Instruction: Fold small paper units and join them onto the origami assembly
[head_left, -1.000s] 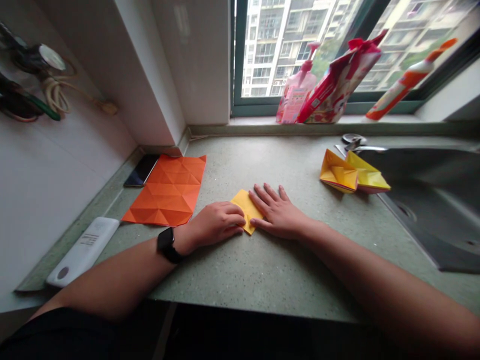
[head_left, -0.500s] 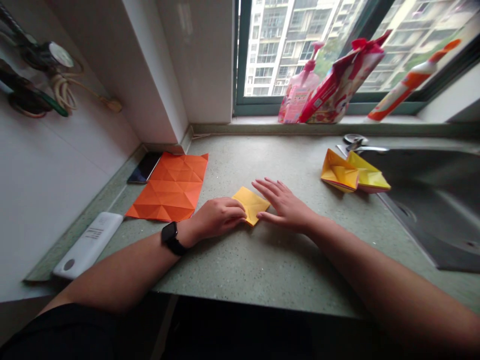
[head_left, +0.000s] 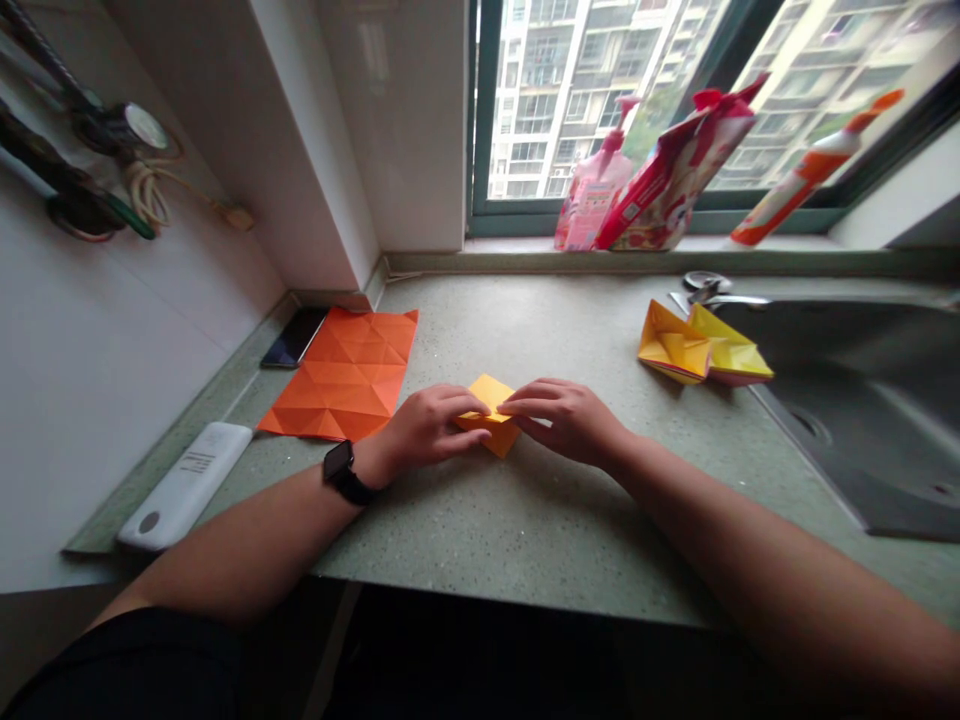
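Between my hands, on the speckled green countertop (head_left: 480, 530), lies a small square of folded yellow origami paper (head_left: 489, 388), one corner toward me. Its near part shows a deeper orange-yellow under a raised fold. My left hand (head_left: 431, 428), with a black watch at the wrist, grips the paper's left side between thumb and fingers. On the right side, the fingers of my right hand (head_left: 566, 418) pinch the edge of the fold; that thumb is partly hidden. A creased orange sheet (head_left: 345, 370) rests left of my left hand.
Two folded paper pieces, one golden (head_left: 671, 345) and one lime yellow (head_left: 731, 350), stand beside the steel sink (head_left: 885, 420). A phone (head_left: 294, 337) and a white power bank (head_left: 187, 485) lie at the left. Bottles and a red bag (head_left: 667, 180) line the windowsill.
My right hand has gone from spread fingers beside the paper to gripping its right side. The paper's near flap has lifted, uncovering the orange-yellow layer. The view has shifted slightly.
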